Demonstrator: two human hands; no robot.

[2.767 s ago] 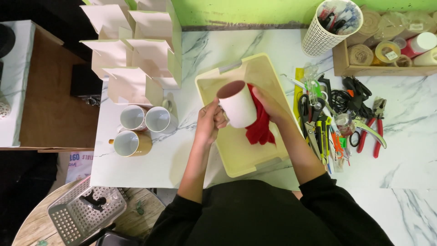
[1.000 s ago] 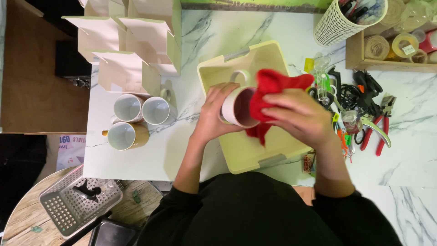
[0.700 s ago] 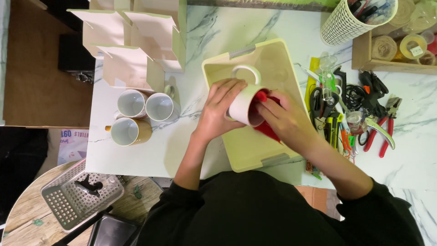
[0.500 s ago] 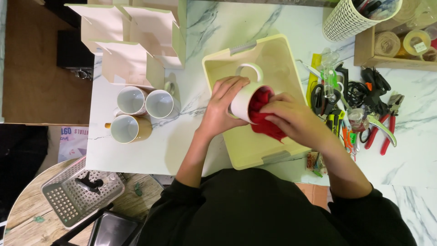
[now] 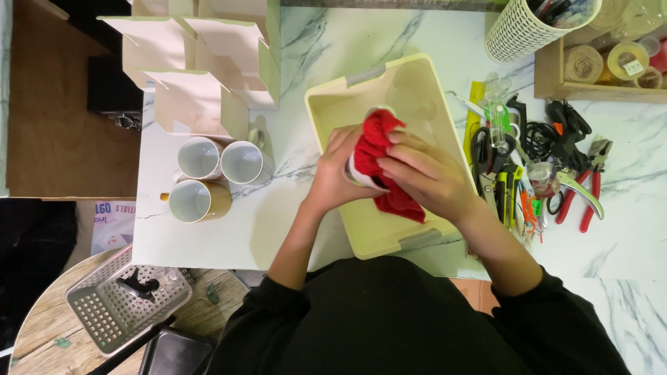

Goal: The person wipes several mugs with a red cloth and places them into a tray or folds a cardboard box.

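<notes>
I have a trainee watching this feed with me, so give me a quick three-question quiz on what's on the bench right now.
1. True or false: the red cloth covers the white mug held over the cream tub.
2. How many mugs stand left of the tub? A two, B three, C five.
3. Which hand presses the cloth?

Key:
1. True.
2. B.
3. The right hand; the left hand grips the mug.
</notes>
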